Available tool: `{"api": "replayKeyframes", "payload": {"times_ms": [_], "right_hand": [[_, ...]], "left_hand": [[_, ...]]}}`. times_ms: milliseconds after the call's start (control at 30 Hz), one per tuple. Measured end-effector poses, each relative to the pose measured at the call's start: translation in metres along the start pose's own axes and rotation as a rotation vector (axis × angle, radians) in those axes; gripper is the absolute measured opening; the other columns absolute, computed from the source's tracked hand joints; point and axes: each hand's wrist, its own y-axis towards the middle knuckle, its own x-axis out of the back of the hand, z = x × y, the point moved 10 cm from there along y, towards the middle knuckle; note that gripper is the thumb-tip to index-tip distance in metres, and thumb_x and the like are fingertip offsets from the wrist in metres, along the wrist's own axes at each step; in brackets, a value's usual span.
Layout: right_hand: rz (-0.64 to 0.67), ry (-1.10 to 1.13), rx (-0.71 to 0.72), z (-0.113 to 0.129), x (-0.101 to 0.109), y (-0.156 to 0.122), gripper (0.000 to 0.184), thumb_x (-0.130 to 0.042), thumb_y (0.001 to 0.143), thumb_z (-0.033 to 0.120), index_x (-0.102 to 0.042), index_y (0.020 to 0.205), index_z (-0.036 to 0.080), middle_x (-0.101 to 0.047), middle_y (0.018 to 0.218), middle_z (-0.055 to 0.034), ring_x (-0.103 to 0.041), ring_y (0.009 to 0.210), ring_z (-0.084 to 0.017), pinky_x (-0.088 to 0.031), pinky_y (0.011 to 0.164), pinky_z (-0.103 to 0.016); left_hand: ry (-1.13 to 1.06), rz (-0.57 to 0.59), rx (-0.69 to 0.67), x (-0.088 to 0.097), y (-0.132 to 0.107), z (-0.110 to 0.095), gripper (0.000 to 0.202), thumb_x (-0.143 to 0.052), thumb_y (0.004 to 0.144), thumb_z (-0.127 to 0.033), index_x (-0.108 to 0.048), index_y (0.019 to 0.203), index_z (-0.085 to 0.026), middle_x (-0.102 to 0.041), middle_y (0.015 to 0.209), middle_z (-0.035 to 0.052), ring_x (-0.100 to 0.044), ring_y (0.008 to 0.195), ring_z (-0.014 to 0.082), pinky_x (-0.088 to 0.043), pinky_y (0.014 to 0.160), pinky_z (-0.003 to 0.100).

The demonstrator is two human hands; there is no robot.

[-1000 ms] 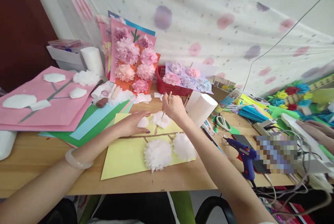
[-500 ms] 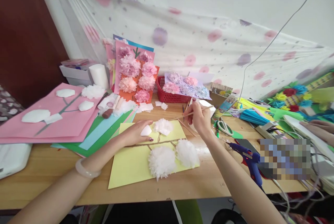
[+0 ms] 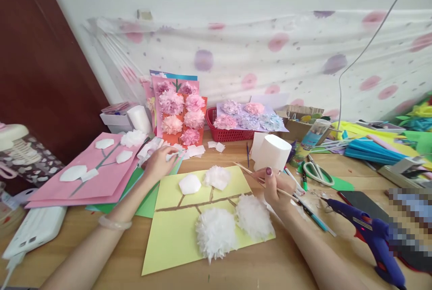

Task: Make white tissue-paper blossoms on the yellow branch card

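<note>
A yellow sheet [image 3: 172, 240] lies in front of me with a brown branch [image 3: 189, 205] drawn on it. Fluffy white paper flowers [image 3: 216, 233] stand on it, along with a flatter white tissue piece [image 3: 189, 184]. My left hand [image 3: 160, 162], past the sheet's far left corner, has its fingers closed on a small white tissue piece [image 3: 170, 156]. Held slantwise in my right hand [image 3: 277, 188] is a thin wooden stick [image 3: 286, 194], its tip over the sheet's right edge. A white paper cup-like roll [image 3: 277, 151] stands just behind that hand.
Pink sheets [image 3: 104, 191] with white flowers lie at left. Flower pictures [image 3: 180, 119] and a red basket [image 3: 229, 135] stand at the back. On the right are scissors [image 3: 317, 173], pens [image 3: 315, 218] and a blue glue gun [image 3: 367, 231]. A white device [image 3: 37, 231] lies far left.
My left hand has left the flat tissue piece on the yellow sheet and moved back to the left, toward the loose tissue. My right hand, still with the stick, has come lower. The view has shifted.
</note>
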Motion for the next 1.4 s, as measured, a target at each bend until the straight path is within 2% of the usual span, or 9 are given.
{"api": "replayKeyframes", "payload": {"times_ms": [100, 267, 367, 533, 700, 833, 1200, 1300, 1400], "right_hand": [[0.068, -0.019, 0.097, 0.015, -0.004, 0.005, 0.040, -0.039, 0.092, 0.020, -0.071, 0.068, 0.021, -0.064, 0.055, -0.0025, -0.054, 0.042, -0.013, -0.038, 0.040, -0.028], [0.090, -0.004, 0.094, 0.020, -0.007, 0.003, 0.038, -0.041, 0.091, 0.017, -0.070, 0.069, 0.026, -0.066, 0.059, -0.0024, -0.055, 0.045, -0.015, -0.042, 0.043, -0.029], [0.086, 0.031, 0.087, 0.020, -0.008, 0.002, 0.037, -0.042, 0.090, 0.015, -0.070, 0.069, 0.026, -0.065, 0.059, -0.0025, -0.056, 0.045, -0.015, -0.041, 0.043, -0.029], [0.092, 0.037, 0.036, 0.018, -0.010, 0.001, 0.038, -0.042, 0.091, 0.017, -0.069, 0.066, 0.023, -0.066, 0.059, -0.0035, -0.056, 0.046, -0.015, -0.040, 0.042, -0.029], [0.115, 0.012, 0.001, 0.013, -0.014, -0.001, 0.042, -0.039, 0.094, 0.023, -0.070, 0.065, 0.022, -0.067, 0.058, -0.0049, -0.057, 0.046, -0.015, -0.042, 0.043, -0.029], [0.120, -0.022, -0.030, 0.009, -0.017, -0.003, 0.044, -0.038, 0.095, 0.026, -0.070, 0.065, 0.020, -0.068, 0.059, -0.0054, -0.059, 0.048, -0.015, -0.044, 0.044, -0.028], [0.166, 0.046, 0.008, 0.009, -0.023, -0.008, 0.039, -0.040, 0.093, 0.019, -0.071, 0.070, 0.020, -0.063, 0.055, -0.0025, -0.061, 0.051, -0.015, -0.044, 0.046, -0.028], [0.147, 0.050, -0.094, 0.000, -0.024, -0.009, 0.041, -0.040, 0.095, 0.026, -0.071, 0.068, 0.020, -0.063, 0.055, -0.0033, -0.061, 0.050, -0.016, -0.044, 0.046, -0.028], [0.065, 0.159, -0.378, -0.022, -0.023, -0.012, 0.049, -0.040, 0.096, 0.038, -0.070, 0.062, 0.019, -0.063, 0.051, -0.0037, -0.058, 0.046, -0.015, -0.044, 0.045, -0.027]], "left_hand": [[0.092, 0.020, 0.060, 0.002, 0.015, 0.024, 0.033, -0.049, 0.079, -0.017, -0.054, 0.112, -0.016, -0.070, 0.107, 0.0107, -0.065, 0.103, 0.0246, -0.048, 0.091, 0.038], [0.278, 0.144, 0.068, -0.023, 0.017, 0.032, 0.043, -0.047, 0.083, -0.019, -0.043, 0.126, -0.016, -0.071, 0.109, 0.0128, -0.065, 0.104, 0.0283, -0.048, 0.085, 0.039], [0.292, 0.111, 0.051, -0.023, 0.017, 0.032, 0.040, -0.045, 0.084, -0.021, -0.046, 0.124, -0.017, -0.073, 0.102, 0.0110, -0.066, 0.103, 0.0286, -0.048, 0.085, 0.038], [0.086, -0.050, 0.089, -0.002, 0.017, 0.044, 0.041, -0.049, 0.082, -0.025, -0.045, 0.123, -0.021, -0.073, 0.102, 0.0054, -0.067, 0.098, 0.0234, -0.048, 0.086, 0.034], [0.179, 0.015, 0.059, -0.014, 0.024, 0.052, 0.047, -0.046, 0.082, -0.021, -0.039, 0.128, -0.013, -0.069, 0.109, 0.0144, -0.063, 0.106, 0.0280, -0.045, 0.090, 0.040], [0.282, 0.030, 0.090, -0.023, 0.030, 0.058, 0.043, -0.049, 0.080, -0.021, -0.044, 0.123, -0.017, -0.070, 0.104, 0.0119, -0.059, 0.108, 0.0333, -0.038, 0.092, 0.048], [0.114, -0.153, 0.177, 0.009, 0.020, 0.057, 0.029, -0.050, 0.081, -0.024, -0.054, 0.110, -0.021, -0.073, 0.098, 0.0082, -0.054, 0.116, 0.0314, -0.029, 0.099, 0.053], [0.055, -0.188, 0.170, 0.013, 0.017, 0.054, 0.025, -0.052, 0.081, -0.025, -0.056, 0.105, -0.021, -0.073, 0.095, 0.0066, -0.060, 0.110, 0.0278, -0.032, 0.101, 0.049], [-0.079, -0.220, 0.132, 0.012, 0.013, 0.044, 0.025, -0.052, 0.082, -0.027, -0.055, 0.107, -0.022, -0.073, 0.094, 0.0040, -0.066, 0.097, 0.0217, -0.043, 0.095, 0.038]]}}
